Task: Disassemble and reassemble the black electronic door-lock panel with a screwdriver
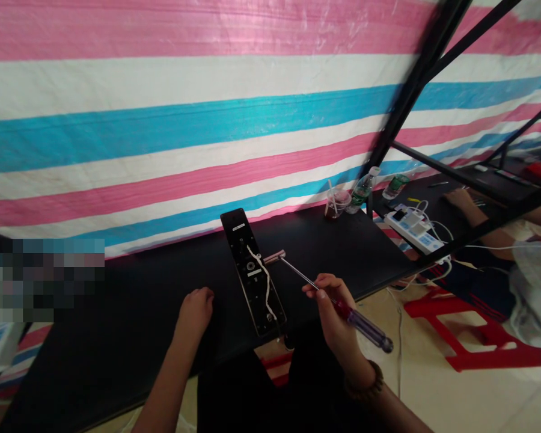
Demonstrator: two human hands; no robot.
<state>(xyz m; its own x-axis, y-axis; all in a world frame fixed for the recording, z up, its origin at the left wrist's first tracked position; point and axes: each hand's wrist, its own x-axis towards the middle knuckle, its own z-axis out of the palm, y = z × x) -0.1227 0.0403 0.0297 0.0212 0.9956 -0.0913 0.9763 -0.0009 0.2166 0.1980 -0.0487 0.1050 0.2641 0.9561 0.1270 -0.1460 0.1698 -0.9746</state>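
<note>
Black and glossy-edged, a long narrow rectangular panel [255,288] lies on a smooth black tabletop [117,313], between the person's two hands, its near end at the table's front edge. Along its exposed face runs a thin white cable [267,281], beside a pale round ring fitting [251,266] and small white rectangular labels. The right hand [334,319], a dark beaded bracelet [377,385] around its wrist, grips a screwdriver with a translucent purple handle [365,328] and a slim silver shaft, thumb and fingers closed about the front of the handle. The shaft slants away from the hand toward a small copper-pink metal cylinder [273,258] by the panel's right long edge; the tip overlaps the cylinder's near end, though I cannot tell whether they touch. The left hand [197,310] rests on the tabletop, left of the panel and apart from it, its fingers curled; their undersides are hidden, so I cannot tell how tightly they close. Farther right stand a clear plastic cup of dark drink [336,205] and a clear plastic bottle with a green label [363,191], against a pink, white and blue striped plastic sheet [207,132].
</note>
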